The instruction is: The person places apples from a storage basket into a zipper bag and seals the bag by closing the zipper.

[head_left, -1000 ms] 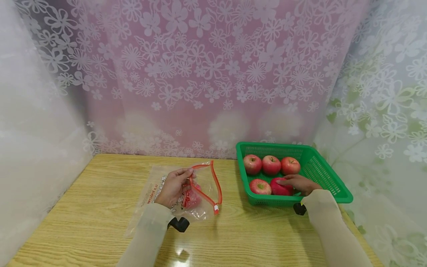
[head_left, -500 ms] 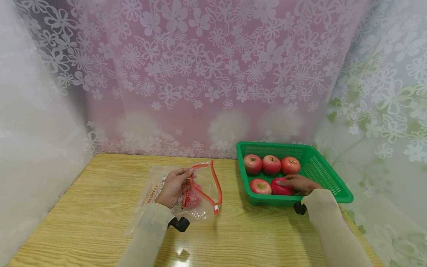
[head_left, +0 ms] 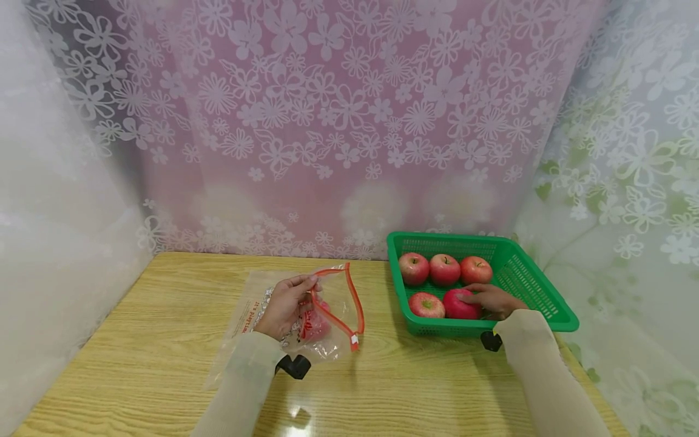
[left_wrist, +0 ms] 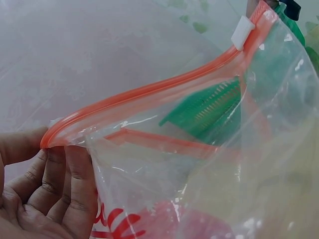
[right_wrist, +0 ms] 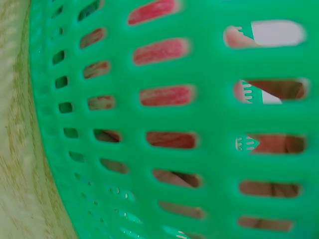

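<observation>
Red apple (head_left: 460,305), round and smooth-skinned, sits in a green plastic basket (head_left: 543,291), at nine o'clock from the right hand (head_left: 496,301), whose fingers curve over its top and side and hold it. Just beside it, further toward nine o'clock, lies a paler, speckled apple (head_left: 426,305); three more apples (head_left: 445,269) form a row between ten and eleven o'clock from that hand. The left hand (head_left: 285,306) pinches the edge of a clear, crinkled plastic bag (head_left: 334,347), its mouth gaping toward three o'clock and its film spreading toward eight o'clock over the wood-grain table (head_left: 415,385). A pink shape (head_left: 317,328) shows inside, too blurred to identify.

The left wrist view brings out the narrow pinch of thumb against fingers on the end of the glossy orange zip strip (left_wrist: 164,85), with a white slider (left_wrist: 242,33) up at one o'clock. The right wrist view is mostly basket wall: rounded oblong slots with streaked red skin and bent fingers behind them, where the head view shows that hand from above.
</observation>
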{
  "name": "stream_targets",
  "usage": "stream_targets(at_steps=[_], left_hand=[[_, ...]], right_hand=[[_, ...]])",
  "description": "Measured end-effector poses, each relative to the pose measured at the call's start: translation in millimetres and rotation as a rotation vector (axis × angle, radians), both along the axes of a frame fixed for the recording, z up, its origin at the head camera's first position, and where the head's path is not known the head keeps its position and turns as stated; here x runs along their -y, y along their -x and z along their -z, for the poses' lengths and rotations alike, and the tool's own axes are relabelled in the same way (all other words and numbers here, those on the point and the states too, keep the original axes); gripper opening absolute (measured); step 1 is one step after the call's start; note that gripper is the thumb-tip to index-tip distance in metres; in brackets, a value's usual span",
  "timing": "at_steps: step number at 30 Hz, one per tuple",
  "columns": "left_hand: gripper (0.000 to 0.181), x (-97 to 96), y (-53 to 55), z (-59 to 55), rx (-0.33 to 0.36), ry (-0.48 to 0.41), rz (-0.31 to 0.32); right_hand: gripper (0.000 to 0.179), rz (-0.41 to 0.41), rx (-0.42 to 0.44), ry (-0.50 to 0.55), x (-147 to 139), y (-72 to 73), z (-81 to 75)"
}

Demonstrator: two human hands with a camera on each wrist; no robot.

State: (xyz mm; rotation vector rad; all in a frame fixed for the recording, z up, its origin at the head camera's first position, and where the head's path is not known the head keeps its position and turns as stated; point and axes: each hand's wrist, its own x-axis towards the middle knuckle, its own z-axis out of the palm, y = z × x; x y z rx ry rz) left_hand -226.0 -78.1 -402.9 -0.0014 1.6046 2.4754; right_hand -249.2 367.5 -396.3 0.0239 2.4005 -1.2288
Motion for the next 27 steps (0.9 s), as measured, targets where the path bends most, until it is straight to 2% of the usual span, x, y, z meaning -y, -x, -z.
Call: stream_targets(at_steps=[18,27], left_hand=[[0.015,0.8,-0.3,0.5,0.010,0.017,-0.029],[0.018,2.7,-1.5,0.4,0.005,0.023,-0.017]], right_hand=[[0.062,0.007,-0.029,0.004,-0.2,-0.5,0.4],[0.063,0.036,-0.031,0.037,2.7,-3.1,-3.5]])
